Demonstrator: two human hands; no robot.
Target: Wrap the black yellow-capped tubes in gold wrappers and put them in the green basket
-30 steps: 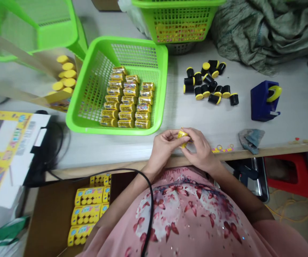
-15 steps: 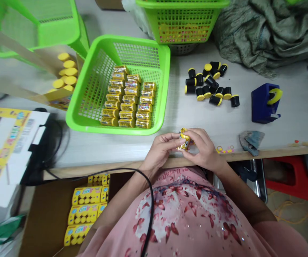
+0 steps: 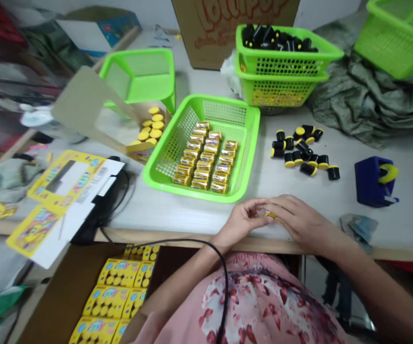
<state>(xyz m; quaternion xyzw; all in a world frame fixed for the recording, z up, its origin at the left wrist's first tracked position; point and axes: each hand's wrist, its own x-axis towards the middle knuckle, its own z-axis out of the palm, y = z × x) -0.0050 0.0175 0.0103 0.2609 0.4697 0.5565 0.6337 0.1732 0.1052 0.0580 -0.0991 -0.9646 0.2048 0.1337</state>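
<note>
My left hand (image 3: 243,220) and my right hand (image 3: 297,223) meet at the table's front edge, fingers closed around a small yellow printed canister (image 3: 270,214). Most of the canister is covered by my fingers; only a patch of its shiny yellow surface shows. Beyond my left hand is a green basket (image 3: 251,153), where similar wrapped yellow canisters (image 3: 205,166) lie on their sides in three rows. Loose black canisters with yellow lids (image 3: 307,169) are scattered on the table past my right hand.
A blue tape dispenser (image 3: 367,181) and a crumpled cloth (image 3: 357,227) are to the right. Stacked green baskets (image 3: 281,68) stand at the back. An open carton of yellow-lidded canisters (image 3: 155,126) is left. A black cable (image 3: 224,274) crosses my left forearm. Below, a cardboard box (image 3: 61,282) holds yellow packs.
The view has shifted, showing more of the table's back and left. My right hand's fingers have moved over the canister, covering more of it. Both hands still hold it.
</note>
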